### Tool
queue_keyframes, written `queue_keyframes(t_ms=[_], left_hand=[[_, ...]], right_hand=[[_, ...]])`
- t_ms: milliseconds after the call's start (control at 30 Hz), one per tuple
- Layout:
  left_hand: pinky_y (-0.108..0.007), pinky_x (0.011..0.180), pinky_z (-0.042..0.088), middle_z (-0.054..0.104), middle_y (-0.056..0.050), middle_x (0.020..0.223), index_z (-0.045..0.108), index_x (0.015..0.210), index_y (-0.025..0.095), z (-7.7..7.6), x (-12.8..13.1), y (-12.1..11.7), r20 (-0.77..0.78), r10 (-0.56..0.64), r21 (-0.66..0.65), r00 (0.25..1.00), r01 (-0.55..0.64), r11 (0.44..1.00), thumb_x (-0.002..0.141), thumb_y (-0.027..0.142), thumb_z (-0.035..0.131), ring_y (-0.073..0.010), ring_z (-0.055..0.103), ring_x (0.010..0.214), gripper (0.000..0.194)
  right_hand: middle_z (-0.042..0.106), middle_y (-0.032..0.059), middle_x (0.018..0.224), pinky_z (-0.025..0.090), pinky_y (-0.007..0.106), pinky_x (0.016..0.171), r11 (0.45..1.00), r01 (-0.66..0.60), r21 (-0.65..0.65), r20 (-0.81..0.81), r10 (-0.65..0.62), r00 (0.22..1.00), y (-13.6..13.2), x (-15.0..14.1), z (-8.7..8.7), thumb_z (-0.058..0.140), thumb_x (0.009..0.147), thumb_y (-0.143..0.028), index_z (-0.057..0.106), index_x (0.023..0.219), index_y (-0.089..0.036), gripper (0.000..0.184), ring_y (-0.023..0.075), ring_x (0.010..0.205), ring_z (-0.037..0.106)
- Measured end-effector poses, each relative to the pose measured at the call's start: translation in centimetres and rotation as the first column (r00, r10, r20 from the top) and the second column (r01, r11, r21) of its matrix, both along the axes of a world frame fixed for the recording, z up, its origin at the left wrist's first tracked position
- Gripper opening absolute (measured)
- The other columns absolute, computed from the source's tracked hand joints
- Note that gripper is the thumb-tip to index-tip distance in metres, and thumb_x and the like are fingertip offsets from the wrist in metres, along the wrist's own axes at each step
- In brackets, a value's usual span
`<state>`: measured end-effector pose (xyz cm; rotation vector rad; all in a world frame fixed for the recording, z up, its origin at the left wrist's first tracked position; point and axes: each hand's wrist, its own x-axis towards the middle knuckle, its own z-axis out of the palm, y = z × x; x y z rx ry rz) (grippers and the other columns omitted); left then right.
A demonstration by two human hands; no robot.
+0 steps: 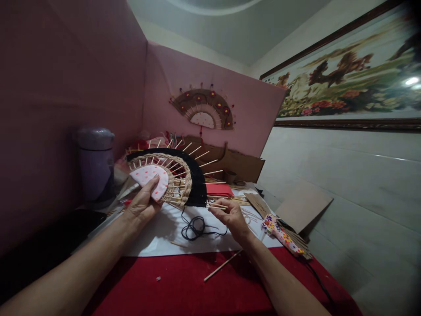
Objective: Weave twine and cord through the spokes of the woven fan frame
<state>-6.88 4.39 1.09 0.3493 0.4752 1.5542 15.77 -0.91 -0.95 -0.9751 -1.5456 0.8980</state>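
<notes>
My left hand (pixel 144 199) is closed on a half-round fan, its thumb on the white base with pink dots (pixel 141 175). Thin wooden sticks spread out from that base, crossed by a tan woven band (pixel 188 180) and a wider black band (pixel 198 186). At the fan's lower right end, my right hand (pixel 230 218) pinches a wooden stick (pixel 217 205) that sticks out past the black band. Black cord (pixel 194 229) hangs from the fan's lower edge and lies in loose loops on the white sheet, one strand running close to my right hand.
A white sheet (pixel 148 243) covers part of the red tablecloth (pixel 158 289). One loose stick (pixel 222 266) lies in front. A flower-patterned glue gun (pixel 283 235) rests at right, red paper (pixel 219 189) behind. At left stands a purple flask (pixel 96 171); a finished-looking fan (pixel 205 107) hangs on the pink board.
</notes>
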Motion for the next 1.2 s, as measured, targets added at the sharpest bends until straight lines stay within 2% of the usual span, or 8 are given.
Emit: queue_keyframes(t_ms=[167, 367, 567, 767, 833, 933, 1033, 1200], left_hand=[[-0.025, 0.063, 0.058, 0.071, -0.01, 0.078, 0.058, 0.111, 0.009, 0.0, -0.2, 0.1, 0.005, 0.025, 0.028, 1.0, -0.025, 0.999, 0.083, 0.008, 0.051, -0.0169, 0.068, 0.065, 0.029], [-0.023, 0.059, 0.056, 0.071, -0.009, 0.08, 0.058, 0.112, 0.012, 0.1, -0.1, -0.1, 0.023, 0.044, -0.01, 0.999, -0.044, 0.999, 0.082, 0.008, 0.052, -0.0157, 0.067, 0.065, 0.031], [-0.024, 0.063, 0.056, 0.07, -0.011, 0.083, 0.057, 0.114, 0.009, 0.2, 0.0, -0.1, -0.017, 0.054, 0.009, 0.998, -0.054, 0.998, 0.083, 0.009, 0.052, -0.016, 0.067, 0.07, 0.032], [-0.022, 0.06, 0.055, 0.07, -0.009, 0.081, 0.059, 0.111, 0.011, 0.1, -0.1, 0.0, -0.011, 0.053, 0.004, 0.999, -0.052, 0.999, 0.084, 0.01, 0.051, -0.0135, 0.066, 0.064, 0.028], [-0.022, 0.058, 0.056, 0.07, -0.009, 0.079, 0.059, 0.11, 0.01, 0.0, -0.1, 0.1, -0.024, 0.055, 0.011, 0.998, -0.055, 0.998, 0.084, 0.01, 0.05, -0.014, 0.066, 0.063, 0.027], [-0.022, 0.058, 0.056, 0.07, -0.009, 0.078, 0.059, 0.109, 0.009, -0.2, -0.1, 0.3, -0.031, 0.064, 0.015, 0.997, -0.064, 0.998, 0.084, 0.009, 0.05, -0.0144, 0.067, 0.063, 0.027], [-0.022, 0.059, 0.056, 0.07, -0.007, 0.077, 0.059, 0.109, 0.01, -0.4, -0.1, 0.4, -0.03, 0.056, 0.019, 0.998, -0.056, 0.998, 0.083, 0.008, 0.052, -0.0144, 0.067, 0.063, 0.028], [-0.023, 0.059, 0.057, 0.071, -0.008, 0.075, 0.06, 0.108, 0.012, -0.5, -0.1, 0.3, 0.013, 0.052, -0.011, 0.999, -0.052, 0.999, 0.08, 0.007, 0.055, -0.0159, 0.067, 0.061, 0.028]], right_hand=[[0.037, -0.0058, 0.051, 0.02, 0.022, 0.045, 0.996, 0.013, 0.083, -0.036, -0.01, 0.999, 0.1, 0.8, -0.1, 0.065, 0.07, -0.035, 0.053, 0.059, -0.016, 0.026, 0.0065, 0.048, 0.028], [0.044, -0.0043, 0.055, 0.023, 0.022, 0.048, 0.982, -0.009, 0.191, -0.105, 0.03, 0.994, 0.5, 1.8, -0.8, 0.059, 0.073, -0.028, 0.058, 0.067, -0.016, 0.013, 0.0077, 0.05, 0.032], [0.041, -0.0043, 0.055, 0.025, 0.023, 0.049, 0.933, 0.059, 0.354, 0.004, -0.065, 0.998, -0.4, 1.7, -0.5, 0.055, 0.079, -0.032, 0.055, 0.065, -0.017, 0.02, 0.0089, 0.052, 0.033], [0.037, -0.0047, 0.057, 0.028, 0.022, 0.05, 0.895, 0.185, 0.405, -0.044, -0.183, 0.982, -0.7, 1.6, -0.5, 0.052, 0.082, -0.032, 0.047, 0.065, -0.018, 0.022, 0.0091, 0.053, 0.033], [0.038, -0.0046, 0.056, 0.028, 0.022, 0.049, 0.857, 0.215, 0.468, -0.014, -0.237, 0.972, -0.8, 1.4, -0.5, 0.052, 0.083, -0.029, 0.047, 0.064, -0.018, 0.022, 0.0088, 0.052, 0.034], [0.041, -0.0042, 0.054, 0.028, 0.022, 0.047, 0.753, 0.235, 0.615, 0.067, -0.346, 0.936, -1.3, 1.1, -0.5, 0.054, 0.081, -0.023, 0.051, 0.065, -0.018, 0.018, 0.0083, 0.049, 0.036], [0.045, -0.0034, 0.052, 0.03, 0.023, 0.047, 0.665, 0.142, 0.733, 0.195, -0.405, 0.894, -1.9, 0.9, -0.4, 0.056, 0.079, -0.019, 0.055, 0.066, -0.018, 0.013, 0.0085, 0.046, 0.038], [0.056, -0.0012, 0.052, 0.035, 0.025, 0.05, 0.598, -0.014, 0.801, 0.33, -0.421, 0.845, -2.4, 0.4, -0.5, 0.056, 0.078, -0.015, 0.06, 0.074, -0.019, 0.008, 0.01, 0.045, 0.046]])
